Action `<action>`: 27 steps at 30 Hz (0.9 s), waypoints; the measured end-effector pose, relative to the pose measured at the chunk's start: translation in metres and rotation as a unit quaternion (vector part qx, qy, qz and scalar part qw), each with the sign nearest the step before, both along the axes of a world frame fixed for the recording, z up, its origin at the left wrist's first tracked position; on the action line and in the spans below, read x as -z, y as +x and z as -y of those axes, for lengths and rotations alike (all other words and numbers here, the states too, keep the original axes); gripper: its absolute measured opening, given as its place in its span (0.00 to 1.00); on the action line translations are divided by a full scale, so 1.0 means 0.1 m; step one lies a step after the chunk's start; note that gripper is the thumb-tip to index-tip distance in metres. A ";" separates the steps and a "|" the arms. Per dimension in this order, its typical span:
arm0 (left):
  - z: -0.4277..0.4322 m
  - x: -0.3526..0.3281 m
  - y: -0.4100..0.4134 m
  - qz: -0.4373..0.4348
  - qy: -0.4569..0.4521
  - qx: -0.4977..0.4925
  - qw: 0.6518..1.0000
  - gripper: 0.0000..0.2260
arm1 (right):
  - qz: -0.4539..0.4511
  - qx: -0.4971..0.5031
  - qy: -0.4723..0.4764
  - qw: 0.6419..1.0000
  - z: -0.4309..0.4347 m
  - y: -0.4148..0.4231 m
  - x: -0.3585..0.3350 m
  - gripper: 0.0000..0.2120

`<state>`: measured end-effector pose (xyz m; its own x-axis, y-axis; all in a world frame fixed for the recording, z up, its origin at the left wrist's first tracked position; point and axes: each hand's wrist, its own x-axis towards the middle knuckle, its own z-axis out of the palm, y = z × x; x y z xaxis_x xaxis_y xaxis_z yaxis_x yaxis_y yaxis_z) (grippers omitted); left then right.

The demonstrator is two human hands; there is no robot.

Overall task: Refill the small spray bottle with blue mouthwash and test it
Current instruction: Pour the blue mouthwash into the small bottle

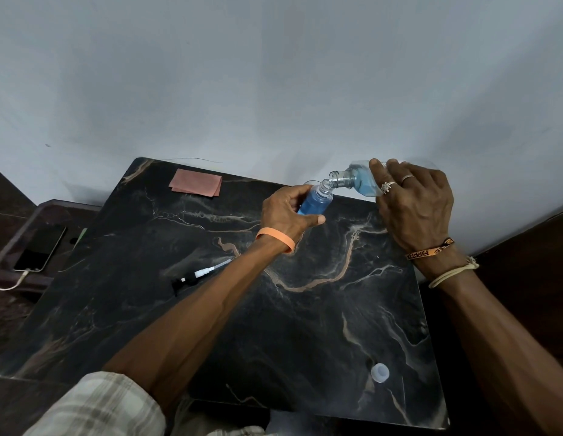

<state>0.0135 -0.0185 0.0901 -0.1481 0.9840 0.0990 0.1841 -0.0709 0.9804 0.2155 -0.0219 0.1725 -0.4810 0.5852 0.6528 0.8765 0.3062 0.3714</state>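
cloth [196, 185] far-left on table [305, 325] | spray pump [195, 275] mid-left | cap [380, 372] near-right

Pale bluish-grey wall [274, 73] was seen behind a black, veined marble table [274, 325]. A lower dark stand [63, 209] was noted left; a dark surface [532, 253], possibly floor, right.

Bare forearms, pale checked sleeve [94, 407] up on the left arm. Orange rubber wristband [275, 239] just behind the left hand [286, 212]. Right hand [415, 202] has two silver rings, a plain band [407, 178] and an ornate ring [386, 187] — plus an orange-and-black woven band [431, 251] with lettering and a cream cord [453, 273] at the wrist
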 end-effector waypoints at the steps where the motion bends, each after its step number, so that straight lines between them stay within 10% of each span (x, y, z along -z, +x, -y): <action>1: 0.00 0.00 0.00 0.003 0.000 -0.001 1.000 0.28 | 0.001 -0.001 0.001 1.000 0.00 0.00 0.00 0.20; 27: -0.02 0.07 -0.01 0.002 0.004 -0.003 1.000 0.28 | 0.008 -0.004 0.003 1.000 -0.02 -0.01 0.02 0.20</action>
